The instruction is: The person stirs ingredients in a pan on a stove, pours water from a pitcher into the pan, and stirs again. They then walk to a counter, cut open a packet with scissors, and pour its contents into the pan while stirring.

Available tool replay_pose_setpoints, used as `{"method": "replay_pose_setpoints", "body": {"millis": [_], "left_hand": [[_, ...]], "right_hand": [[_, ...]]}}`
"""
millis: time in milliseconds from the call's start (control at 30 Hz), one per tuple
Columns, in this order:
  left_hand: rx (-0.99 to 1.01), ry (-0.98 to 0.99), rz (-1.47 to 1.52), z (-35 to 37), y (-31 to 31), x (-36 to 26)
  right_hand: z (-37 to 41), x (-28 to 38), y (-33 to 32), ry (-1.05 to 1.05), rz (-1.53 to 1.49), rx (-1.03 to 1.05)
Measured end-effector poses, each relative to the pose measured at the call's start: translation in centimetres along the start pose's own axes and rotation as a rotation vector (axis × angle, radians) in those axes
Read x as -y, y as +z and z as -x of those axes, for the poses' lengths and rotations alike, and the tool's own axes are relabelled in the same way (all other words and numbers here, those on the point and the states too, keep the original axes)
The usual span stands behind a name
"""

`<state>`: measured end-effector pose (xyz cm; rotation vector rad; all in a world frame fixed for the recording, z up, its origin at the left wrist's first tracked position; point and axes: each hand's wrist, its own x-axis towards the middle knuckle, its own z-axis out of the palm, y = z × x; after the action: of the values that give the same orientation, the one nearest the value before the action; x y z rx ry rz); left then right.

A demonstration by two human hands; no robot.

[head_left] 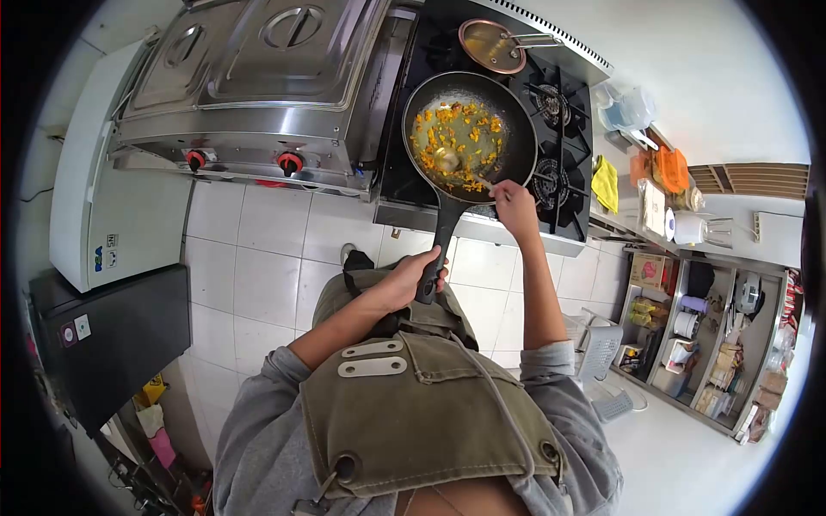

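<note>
A dark frying pan (520, 146) sits on the black gas stove, its handle pointing toward my body. Small yellow-orange chopped pieces (469, 116) lie in shiny liquid across its base. My left hand (415, 280) is wrapped round the pan's black handle (446, 232). Over the pan's near right rim, my right hand (514, 206) is closed on the end of a spoon (446, 159), whose rounded bowl rests among the pieces. Part of the spoon's handle is hard to make out against the food.
Behind the frying pan, a small copper-coloured pan (492, 47) stands on the stove (559, 159). A steel food warmer (258, 112) with red knobs adjoins it at left. To the right are a yellow cloth (606, 183), an orange container (670, 168) and stocked shelves (688, 344).
</note>
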<state>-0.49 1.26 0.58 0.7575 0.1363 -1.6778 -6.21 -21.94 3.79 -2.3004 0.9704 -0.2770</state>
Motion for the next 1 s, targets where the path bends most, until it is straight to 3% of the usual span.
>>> {"method": "replay_pose_setpoints", "body": {"millis": [67, 167, 333, 433, 533, 667, 733, 800, 867, 933, 1000], "left_hand": [[0.010, 0.004, -0.002, 0.0, 0.0, 0.0], [0.016, 0.008, 0.000, 0.0, 0.1, 0.1], [0.019, -0.005, 0.016, 0.0, 0.1, 0.1], [0.028, -0.004, 0.030, -0.2, 0.2, 0.0], [0.009, -0.015, 0.022, -0.1, 0.2, 0.1], [0.029, -0.016, 0.026, -0.1, 0.0, 0.2], [0.020, -0.006, 0.013, -0.5, -0.8, 0.2], [0.153, -0.009, -0.043, -1.2, -2.7, 0.4], [0.050, -0.038, -0.113, -2.3, -5.5, 0.6], [-0.077, -0.104, -0.377, -4.6, -10.3, 1.9], [-0.293, -0.206, -0.524, -7.3, -14.4, 3.2]], "right_hand": [[0.2, -0.5, 0.2, -0.020, 0.004, 0.060], [-0.1, 0.2, -0.5, 0.105, 0.458, -0.178], [1.3, 1.2, -0.9, 0.024, 0.680, -0.132], [3.5, 3.0, 0.0, -0.090, 0.554, -0.012], [3.5, 3.4, 0.3, -0.074, 0.554, -0.012], [1.7, 1.5, -0.8, 0.103, 0.571, -0.189], [1.9, 2.5, -2.1, 0.069, 0.459, -0.270], [2.3, 1.8, -2.0, 0.036, 0.316, -0.326], [3.3, 2.2, -1.9, -0.002, 0.240, -0.366], [4.6, 2.1, -1.4, 0.048, 0.070, -0.428], [5.8, 1.6, -1.2, 0.036, 0.076, -0.392]]}}
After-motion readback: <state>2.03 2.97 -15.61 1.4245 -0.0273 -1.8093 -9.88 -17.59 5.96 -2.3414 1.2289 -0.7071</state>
